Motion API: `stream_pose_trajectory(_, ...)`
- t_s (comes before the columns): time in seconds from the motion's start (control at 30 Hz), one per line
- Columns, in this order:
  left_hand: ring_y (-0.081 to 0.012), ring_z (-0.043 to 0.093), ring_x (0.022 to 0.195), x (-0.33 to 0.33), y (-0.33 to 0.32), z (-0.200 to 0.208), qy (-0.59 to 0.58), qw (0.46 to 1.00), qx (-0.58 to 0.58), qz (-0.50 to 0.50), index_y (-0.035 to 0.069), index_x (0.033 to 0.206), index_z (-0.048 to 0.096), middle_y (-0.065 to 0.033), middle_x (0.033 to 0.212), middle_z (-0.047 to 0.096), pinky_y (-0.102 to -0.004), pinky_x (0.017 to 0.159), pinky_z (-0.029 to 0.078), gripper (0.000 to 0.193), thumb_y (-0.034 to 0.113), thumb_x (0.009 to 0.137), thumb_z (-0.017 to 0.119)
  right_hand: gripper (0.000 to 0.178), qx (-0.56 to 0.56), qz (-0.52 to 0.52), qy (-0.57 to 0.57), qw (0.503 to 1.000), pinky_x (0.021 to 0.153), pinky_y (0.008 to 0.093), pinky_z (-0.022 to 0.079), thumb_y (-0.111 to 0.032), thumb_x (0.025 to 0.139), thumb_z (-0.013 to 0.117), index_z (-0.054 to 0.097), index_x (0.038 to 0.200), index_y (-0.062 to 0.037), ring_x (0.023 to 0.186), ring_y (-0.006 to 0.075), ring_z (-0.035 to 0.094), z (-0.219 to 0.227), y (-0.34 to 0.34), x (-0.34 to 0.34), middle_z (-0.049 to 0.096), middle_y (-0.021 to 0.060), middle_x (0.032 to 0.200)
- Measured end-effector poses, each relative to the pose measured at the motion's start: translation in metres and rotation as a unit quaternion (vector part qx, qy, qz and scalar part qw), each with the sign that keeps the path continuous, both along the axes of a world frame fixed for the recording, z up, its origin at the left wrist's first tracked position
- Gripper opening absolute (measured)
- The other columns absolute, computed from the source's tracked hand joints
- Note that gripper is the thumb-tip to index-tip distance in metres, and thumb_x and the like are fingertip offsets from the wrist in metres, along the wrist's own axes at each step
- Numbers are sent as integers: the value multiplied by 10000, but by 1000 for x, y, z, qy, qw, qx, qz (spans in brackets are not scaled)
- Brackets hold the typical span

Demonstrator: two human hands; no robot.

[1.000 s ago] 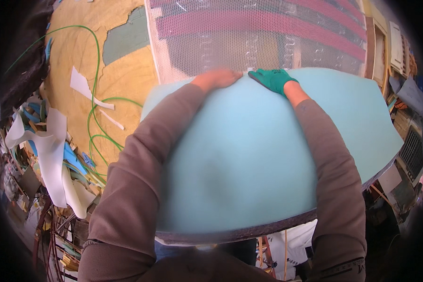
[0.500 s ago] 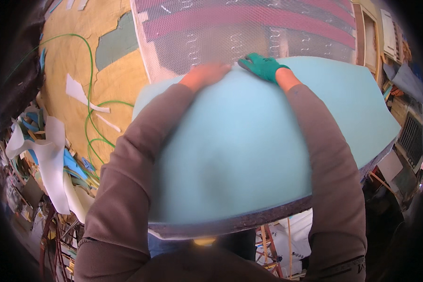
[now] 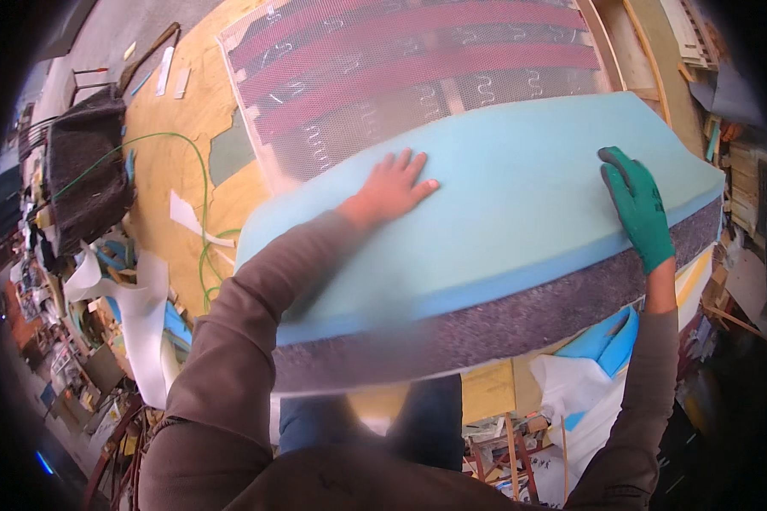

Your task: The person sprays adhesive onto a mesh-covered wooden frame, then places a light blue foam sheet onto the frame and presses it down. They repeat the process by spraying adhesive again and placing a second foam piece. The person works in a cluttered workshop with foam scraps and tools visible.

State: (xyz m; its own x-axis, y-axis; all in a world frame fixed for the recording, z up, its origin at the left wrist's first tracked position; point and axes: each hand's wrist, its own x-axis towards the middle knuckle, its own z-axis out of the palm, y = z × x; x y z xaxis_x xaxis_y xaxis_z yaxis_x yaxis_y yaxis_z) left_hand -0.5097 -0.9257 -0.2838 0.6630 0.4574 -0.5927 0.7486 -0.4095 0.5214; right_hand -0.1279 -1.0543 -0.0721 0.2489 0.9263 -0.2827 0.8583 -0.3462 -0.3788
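Observation:
A large light-blue foam sheet point(image 3: 486, 187) with a curved outline lies in front of me. Under its near edge shows a thick speckled purple-grey layer point(image 3: 503, 336). My bare left hand point(image 3: 389, 189) rests flat on the foam's left part, fingers spread, holding nothing. Toward the right end, my right hand point(image 3: 639, 209) wears a green glove with dark fingertips. Its fingers stretch out over the foam near the front edge, with nothing seen in them.
Behind the foam lies a wooden frame with mesh and dark-red webbing strips point(image 3: 349, 72) over wavy springs. A green hose point(image 3: 203, 183) curls across the yellowish board point(image 3: 166, 157) at left. White and blue foam scraps point(image 3: 141, 315) pile up at the left; more scraps point(image 3: 601, 341) lie below right.
My right hand has moved from the foam's far edge to its right end. My left hand has come nearer and spread its fingers. More of the purple-grey front layer shows.

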Motion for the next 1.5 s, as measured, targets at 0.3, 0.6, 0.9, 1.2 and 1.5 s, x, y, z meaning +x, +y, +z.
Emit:
stream_pose_trajectory(0.3,-443,185,1618,36,11,3,110,992,-46,46,165,1701,250,-142,1780,179,-585,1300,167,836,709,1069,314,371,171,105,-137,970,1267,553,264,-173,1019,570,687,1352,-58,1346,327,581,-5,-71,47,666,133,1407)
stream_pose_trajectory(0.6,-308,404,1540,26,54,-94,8,961,-232,147,100,1614,453,-126,1673,440,-480,1256,306,793,677,1086,321,555,159,82,-169,969,1275,552,276,-393,1131,328,669,1404,-50,1448,382,499,-20,-87,55,644,139,1466)
stream_pose_trajectory(0.9,-349,496,1477,29,63,-58,45,939,-293,177,78,1569,522,-191,1587,536,-460,1257,323,831,694,1096,228,697,121,43,-159,979,1290,536,222,-516,1136,247,641,1441,-30,1522,405,393,-20,-89,56,613,144,1508)
stream_pose_trajectory(1.2,-351,539,1444,-105,76,-119,142,954,-226,138,67,1520,581,-177,1546,584,-442,1229,371,830,696,1086,258,747,99,36,-151,983,1296,549,215,-559,1128,221,668,1406,-30,1497,377,437,-18,-86,54,631,145,1489)
stream_pose_trajectory(1.5,-334,407,1537,84,58,-100,-40,956,-229,181,123,1622,447,-141,1658,461,-441,1275,280,711,603,1107,350,627,114,51,-153,980,1270,580,273,-432,1130,260,672,1354,-16,1407,391,524,-11,-76,43,667,161,1409)
